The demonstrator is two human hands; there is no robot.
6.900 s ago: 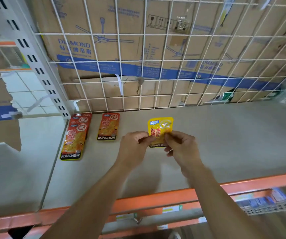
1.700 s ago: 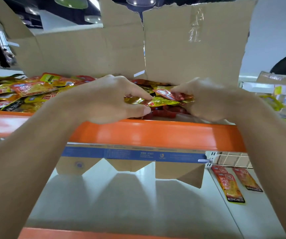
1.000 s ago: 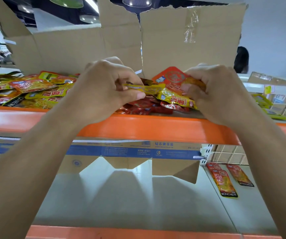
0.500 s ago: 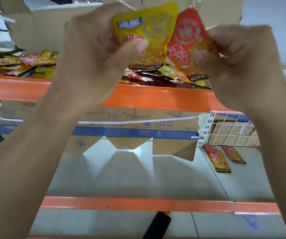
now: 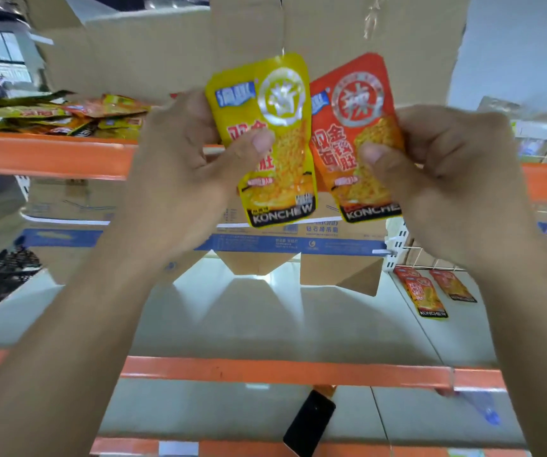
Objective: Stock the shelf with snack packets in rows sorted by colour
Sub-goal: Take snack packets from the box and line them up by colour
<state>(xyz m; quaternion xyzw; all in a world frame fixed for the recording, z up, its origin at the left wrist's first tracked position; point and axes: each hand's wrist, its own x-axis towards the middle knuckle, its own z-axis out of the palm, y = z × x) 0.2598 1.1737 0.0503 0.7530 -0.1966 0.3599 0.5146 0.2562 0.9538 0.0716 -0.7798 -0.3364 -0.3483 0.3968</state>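
Both packets now lifted off pile: left hand (image 5: pixel 179 166) pinches yellow packet (image 5: pixel 272 140), right hand (image 5: pixel 443 173) pinches red packet (image 5: pixel 357 136); shelving next.

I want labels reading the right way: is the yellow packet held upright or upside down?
Upright: the yellow packet, pinched by the left hand, shows its round emblem at top and KONCHEW along its bottom edge.

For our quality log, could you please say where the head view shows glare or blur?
Head view: glare whitens the emblem on the yellow packet in the left hand; the red packet in the right hand reads clearly; the packet pile at the frame's left is blurred.
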